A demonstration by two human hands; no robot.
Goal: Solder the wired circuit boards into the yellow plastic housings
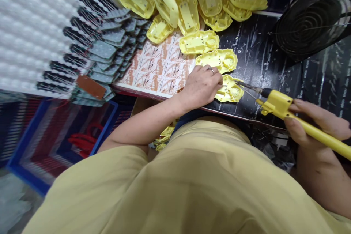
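My right hand is wrapped round the yellow handle of a soldering iron with a thin wire-feed tube beside its tip. The tip reaches the right end of the nearest yellow plastic shell half, which lies hollow side up close to the table's front edge. My left hand, wearing a ring, is closed over the left end of that same shell; its fingertips are partly hidden. Just behind lie a second shell half and a third shell half, roughly in a row.
More yellow shells are heaped at the back. Grey circuit boards with black wired parts sit at left beside white foam. A black fan stands at back right. A blue basket is below left.
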